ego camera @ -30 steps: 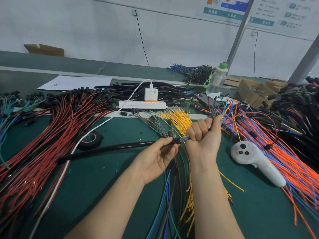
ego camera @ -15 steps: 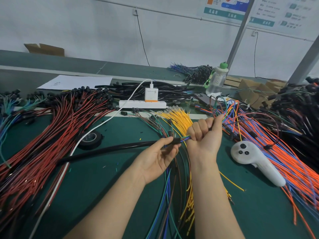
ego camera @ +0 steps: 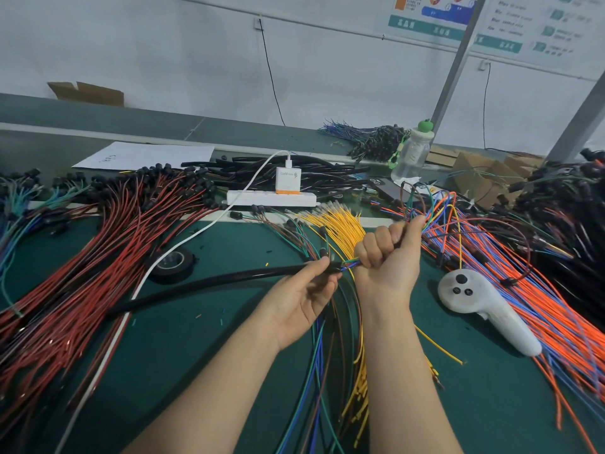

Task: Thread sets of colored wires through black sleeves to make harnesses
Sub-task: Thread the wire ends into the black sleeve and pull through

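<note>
My left hand (ego camera: 302,298) pinches the right end of a long black sleeve (ego camera: 209,285) that stretches left and down over the green table. My right hand (ego camera: 389,257) is a closed fist around a set of colored wires (ego camera: 435,204); their ends run into the sleeve mouth between the two hands. Above the fist the blue, green, yellow and brown wires loop up and to the right. The hands are almost touching.
Red wires with black connectors (ego camera: 108,237) cover the left. Yellow wires (ego camera: 340,221) lie behind my hands, orange and blue wires (ego camera: 530,290) to the right. A white controller (ego camera: 484,309), a tape roll (ego camera: 173,262), a power strip (ego camera: 271,198) and a bottle (ego camera: 412,152) sit nearby.
Both hands hold nearly the same pose. The right fist has shifted slightly up and right, and the wire loops above it stand a little taller.
</note>
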Demonstrator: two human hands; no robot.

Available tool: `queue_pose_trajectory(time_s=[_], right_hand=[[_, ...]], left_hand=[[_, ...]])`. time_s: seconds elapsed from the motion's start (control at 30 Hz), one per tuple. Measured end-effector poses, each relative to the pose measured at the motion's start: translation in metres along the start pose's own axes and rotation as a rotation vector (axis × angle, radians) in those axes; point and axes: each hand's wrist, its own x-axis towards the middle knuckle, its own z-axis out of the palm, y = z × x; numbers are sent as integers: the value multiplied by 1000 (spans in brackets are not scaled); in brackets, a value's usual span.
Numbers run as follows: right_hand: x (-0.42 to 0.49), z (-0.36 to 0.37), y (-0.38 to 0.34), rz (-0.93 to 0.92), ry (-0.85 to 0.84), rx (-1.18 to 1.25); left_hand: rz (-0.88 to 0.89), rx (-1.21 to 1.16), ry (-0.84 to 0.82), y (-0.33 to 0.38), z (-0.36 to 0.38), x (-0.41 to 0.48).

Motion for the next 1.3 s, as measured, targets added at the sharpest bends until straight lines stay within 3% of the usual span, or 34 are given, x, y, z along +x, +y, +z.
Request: queue_pose_trajectory(time_s=[0.27,0.67,0.97,1.3], right_hand=[[0,-2,0,-66,105,34],[-1,0,-1,-92,73,-45],[-1,2,2,-99,86,-68],[-1,0,0,-78,91,-35]], left_hand=[[25,83,15,-4,1,0],[-52,-29,52,-3,3,-2],[51,-19,-12,-4,5,-2],[22,-61,-6,-3,6,-2]])
